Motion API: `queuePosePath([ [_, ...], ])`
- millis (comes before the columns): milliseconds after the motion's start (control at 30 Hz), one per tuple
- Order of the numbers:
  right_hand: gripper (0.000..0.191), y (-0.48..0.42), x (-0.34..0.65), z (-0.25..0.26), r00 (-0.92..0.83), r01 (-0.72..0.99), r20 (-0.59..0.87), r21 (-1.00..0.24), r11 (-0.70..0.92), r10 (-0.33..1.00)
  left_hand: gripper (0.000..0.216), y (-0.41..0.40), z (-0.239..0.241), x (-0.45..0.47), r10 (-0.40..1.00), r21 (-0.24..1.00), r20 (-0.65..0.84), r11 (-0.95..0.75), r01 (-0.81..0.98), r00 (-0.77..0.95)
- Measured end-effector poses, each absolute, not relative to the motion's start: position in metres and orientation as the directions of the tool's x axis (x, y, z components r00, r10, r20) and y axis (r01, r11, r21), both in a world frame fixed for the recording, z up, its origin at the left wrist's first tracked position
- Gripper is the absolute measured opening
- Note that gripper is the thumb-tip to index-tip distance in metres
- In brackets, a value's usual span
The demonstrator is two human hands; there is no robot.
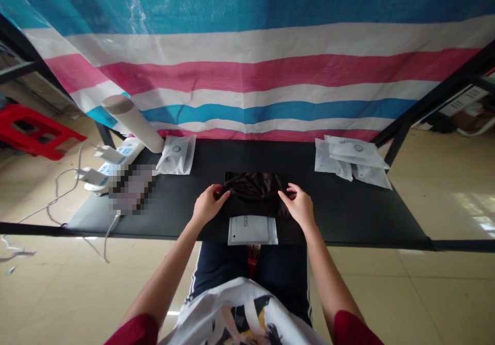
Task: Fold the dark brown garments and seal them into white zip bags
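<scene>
A dark, shiny folded cloth lies on the black table in front of me; what kind of item it is I cannot make out. At its left edge, my left hand pinches the fabric between thumb and fingers. My right hand grips the opposite edge, its thumb and fingertips close together and the upper fingers curled. Just below the cloth, a frosted plastic bag with dark lettering lies flat, its lower end at the table's front edge. The cloth reaches close to the bag's top edge.
Several frosted bags lie in a pile at the back right, and another bag at the left. Beside it stand a pale bottle, a power strip with plugs and a blurred phone-like object on a cable. A striped tarp hangs behind.
</scene>
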State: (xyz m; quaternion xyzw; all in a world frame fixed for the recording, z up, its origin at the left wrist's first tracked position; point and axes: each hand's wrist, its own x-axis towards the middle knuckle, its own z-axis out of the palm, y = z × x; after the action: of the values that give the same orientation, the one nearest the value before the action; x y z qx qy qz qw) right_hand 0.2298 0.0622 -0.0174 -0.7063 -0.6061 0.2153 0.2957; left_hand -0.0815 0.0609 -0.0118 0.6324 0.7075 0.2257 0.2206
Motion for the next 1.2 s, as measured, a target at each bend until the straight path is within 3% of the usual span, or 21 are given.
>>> queuePosePath([
  [100, 0.050, 0.074, 0.226, -0.015, 0.132, 0.767, 0.009, -0.635, -0.097, 0.991, 0.045, 0.070, -0.015, -0.080, 0.999, 0.594, -0.045, 0.051, 0.803, -0.030],
  [233, 0.048, 0.086, 0.222, -0.017, 0.079, 0.794, -0.073, -0.598, -0.107, 0.994, 0.034, 0.077, -0.020, -0.078, 0.997, 0.661, -0.029, -0.030, 0.750, 0.066],
  [367, 0.044, 0.089, 0.232, -0.023, -0.011, 0.714, -0.109, -0.697, -0.068, 0.994, 0.024, 0.077, -0.022, -0.078, 0.995, 0.735, 0.020, -0.081, 0.673, 0.098],
  [500, 0.045, 0.088, 0.242, -0.027, -0.115, 0.637, -0.111, -0.771, -0.013, 0.987, 0.036, 0.076, -0.023, -0.078, 0.995, 0.790, -0.004, -0.056, 0.611, 0.096],
  [633, 0.063, 0.089, 0.242, -0.030, -0.080, 0.630, -0.136, -0.775, -0.056, 0.988, 0.039, 0.078, -0.022, -0.076, 0.996, 0.845, -0.026, -0.024, 0.534, 0.086],
  [867, 0.051, 0.084, 0.244, -0.042, -0.125, 0.400, -0.156, -0.912, -0.094, 0.980, 0.024, 0.072, -0.020, -0.077, 0.984, 0.878, -0.073, -0.014, 0.478, 0.162],
  [1100, 0.050, 0.083, 0.246, -0.037, -0.131, 0.436, -0.163, -0.895, -0.091, 0.978, 0.044, 0.068, -0.018, -0.077, 0.987, 0.852, -0.051, -0.038, 0.523, 0.154],
  [1200, 0.047, 0.084, 0.241, -0.041, -0.088, 0.414, -0.155, -0.904, -0.105, 0.984, 0.041, 0.068, -0.017, -0.077, 0.982, 0.856, -0.040, -0.061, 0.514, 0.184],
])
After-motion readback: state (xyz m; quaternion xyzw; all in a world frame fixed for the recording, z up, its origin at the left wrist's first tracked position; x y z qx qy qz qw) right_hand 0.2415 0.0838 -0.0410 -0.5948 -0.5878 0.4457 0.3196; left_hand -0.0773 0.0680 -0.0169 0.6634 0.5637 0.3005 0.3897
